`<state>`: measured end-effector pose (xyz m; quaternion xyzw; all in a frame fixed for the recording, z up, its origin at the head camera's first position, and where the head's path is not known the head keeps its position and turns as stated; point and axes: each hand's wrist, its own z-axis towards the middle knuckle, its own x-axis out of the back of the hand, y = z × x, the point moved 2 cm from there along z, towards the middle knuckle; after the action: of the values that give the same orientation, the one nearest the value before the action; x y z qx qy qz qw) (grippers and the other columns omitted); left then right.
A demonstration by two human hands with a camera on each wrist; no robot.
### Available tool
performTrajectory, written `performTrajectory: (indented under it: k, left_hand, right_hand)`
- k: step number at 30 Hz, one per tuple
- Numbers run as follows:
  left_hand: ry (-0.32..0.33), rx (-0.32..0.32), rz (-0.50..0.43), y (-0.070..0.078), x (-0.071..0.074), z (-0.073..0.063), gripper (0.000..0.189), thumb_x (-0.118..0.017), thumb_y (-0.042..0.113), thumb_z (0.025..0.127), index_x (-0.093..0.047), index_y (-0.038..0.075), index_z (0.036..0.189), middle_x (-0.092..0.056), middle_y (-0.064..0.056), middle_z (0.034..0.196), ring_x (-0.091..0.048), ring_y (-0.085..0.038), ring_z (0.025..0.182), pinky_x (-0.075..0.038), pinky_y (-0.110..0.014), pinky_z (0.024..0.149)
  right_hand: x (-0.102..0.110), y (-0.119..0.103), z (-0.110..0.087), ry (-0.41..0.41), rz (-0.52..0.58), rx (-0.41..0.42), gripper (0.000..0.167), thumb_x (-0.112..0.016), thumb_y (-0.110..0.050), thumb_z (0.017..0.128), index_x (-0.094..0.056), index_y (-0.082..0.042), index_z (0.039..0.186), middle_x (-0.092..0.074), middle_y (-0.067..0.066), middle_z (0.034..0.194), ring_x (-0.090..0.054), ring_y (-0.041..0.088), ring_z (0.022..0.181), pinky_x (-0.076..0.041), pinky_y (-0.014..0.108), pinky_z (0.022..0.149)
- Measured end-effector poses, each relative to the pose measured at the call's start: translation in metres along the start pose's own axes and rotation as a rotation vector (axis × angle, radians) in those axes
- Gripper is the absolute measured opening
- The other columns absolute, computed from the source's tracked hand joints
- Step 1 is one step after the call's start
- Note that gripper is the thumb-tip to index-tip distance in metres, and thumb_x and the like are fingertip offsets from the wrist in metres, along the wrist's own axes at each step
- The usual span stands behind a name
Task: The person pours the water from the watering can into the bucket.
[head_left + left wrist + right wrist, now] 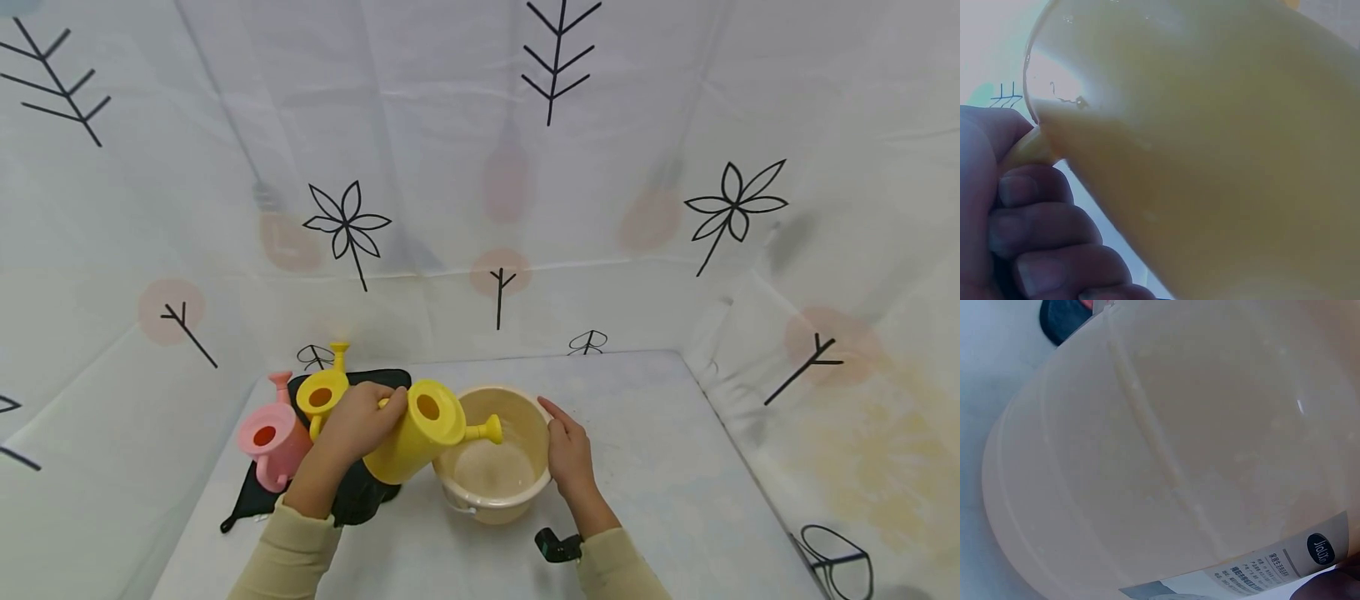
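A yellow watering can (408,446) is held by its handle in my left hand (367,421). It leans to the right, and its spout reaches over the rim of a cream-coloured bucket (491,502). Close up in the left wrist view, curled fingers wrap the handle beside the can's body (1210,137). My right hand (573,458) holds the bucket's right side at the rim, index finger stretched along it. The right wrist view is filled by the bucket's wall (1147,456) with a printed label; a fingertip shows at the lower right corner.
A pink watering can (273,454) and a second yellow watering can (321,392) stand at the left on a black mat (258,496). Behind the white table (675,492) hangs a patterned white cloth (450,167), with more cloth on both sides.
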<state>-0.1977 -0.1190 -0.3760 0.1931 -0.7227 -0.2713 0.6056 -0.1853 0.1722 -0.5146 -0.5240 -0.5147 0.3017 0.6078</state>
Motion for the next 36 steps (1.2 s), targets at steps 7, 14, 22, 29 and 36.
performTrajectory:
  k: [7,14,22,29,36]
  left_hand:
    - [-0.006,-0.005,0.011,0.0009,-0.0002,0.0,0.046,-0.046,0.039,0.096,-0.052,0.01,0.062,-0.048,-0.003,0.057,-0.052,-0.018,0.062,-0.041,-0.028,0.061]
    - [-0.004,0.001,0.027,0.0021,-0.0009,0.0007,0.045,-0.045,0.04,0.096,-0.053,0.01,0.063,-0.049,-0.003,0.059,-0.053,-0.018,0.064,-0.041,-0.028,0.061]
    - [-0.002,-0.002,0.04,0.0035,-0.0014,0.0006,0.045,-0.046,0.04,0.096,-0.054,0.01,0.063,-0.049,-0.004,0.059,-0.052,-0.018,0.064,-0.041,-0.029,0.061]
    - [-0.003,-0.011,0.043,0.0045,-0.0012,0.0008,0.045,-0.046,0.04,0.096,-0.053,0.01,0.063,-0.048,-0.004,0.058,-0.052,-0.018,0.063,-0.04,-0.029,0.06]
    - [0.001,-0.012,0.051,0.0059,-0.0007,0.0013,0.045,-0.046,0.04,0.096,-0.053,0.01,0.063,-0.047,-0.003,0.058,-0.051,-0.018,0.062,-0.04,-0.029,0.06]
  right_hand:
    - [0.0009,0.0001,0.0002,-0.006,0.004,-0.003,0.048,-0.028,-0.02,0.097,-0.056,-0.025,0.136,-0.055,0.009,0.139,-0.057,0.021,0.081,-0.044,0.025,0.055]
    - [0.0012,-0.001,-0.0005,-0.005,0.0,-0.003,0.048,-0.028,-0.02,0.097,-0.056,-0.025,0.136,-0.055,0.009,0.139,-0.057,0.022,0.082,-0.045,0.025,0.057]
    - [0.0,-0.0014,-0.0006,-0.005,-0.006,-0.007,0.048,-0.027,-0.021,0.098,-0.055,-0.024,0.137,-0.052,0.006,0.143,-0.056,0.022,0.105,-0.048,0.029,0.08]
    - [-0.0005,-0.0007,-0.0001,-0.01,-0.005,-0.006,0.048,-0.027,-0.02,0.098,-0.055,-0.024,0.137,-0.052,0.007,0.143,-0.055,0.022,0.108,-0.048,0.031,0.084]
    - [-0.0003,0.0006,0.0006,-0.006,-0.002,-0.005,0.048,-0.027,-0.02,0.098,-0.055,-0.026,0.137,-0.053,0.008,0.141,-0.057,0.024,0.094,-0.047,0.025,0.067]
